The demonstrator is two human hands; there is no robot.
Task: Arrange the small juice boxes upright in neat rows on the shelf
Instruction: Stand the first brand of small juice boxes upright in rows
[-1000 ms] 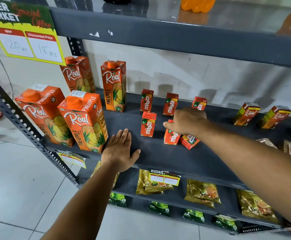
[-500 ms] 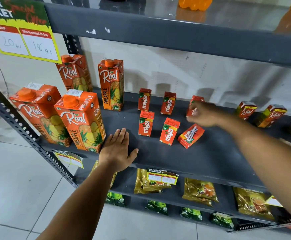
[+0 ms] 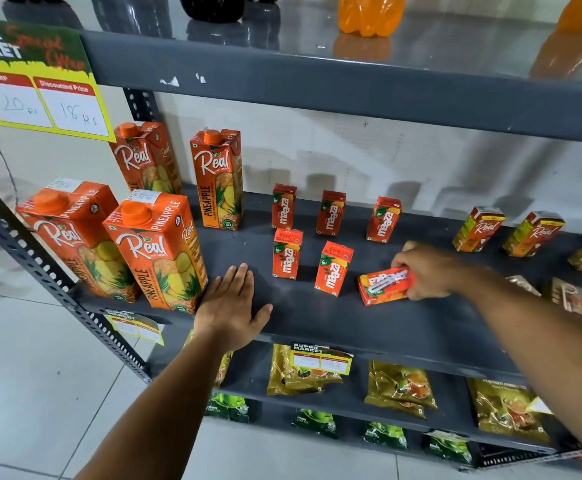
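Observation:
Three small red Maaza juice boxes stand upright in a back row on the dark grey shelf (image 3: 317,327): one at the left (image 3: 284,206), one in the middle (image 3: 331,213), one at the right (image 3: 383,220). Two more stand in front of them (image 3: 287,254) (image 3: 332,268). A sixth small box (image 3: 384,285) lies on its side to their right, and my right hand (image 3: 428,271) grips its right end. My left hand (image 3: 230,306) rests flat on the shelf near the front edge, fingers apart, holding nothing.
Large Real pineapple cartons (image 3: 158,251) stand at the shelf's left. Small Real boxes (image 3: 478,230) stand at the back right, with flat sachets (image 3: 568,297) in front. A price sign (image 3: 40,98) hangs upper left. Tea packets (image 3: 400,386) fill the lower shelf.
My right hand left the back-row box, which now stands upright, and came forward to close on the box lying on its side. The left hand stayed put.

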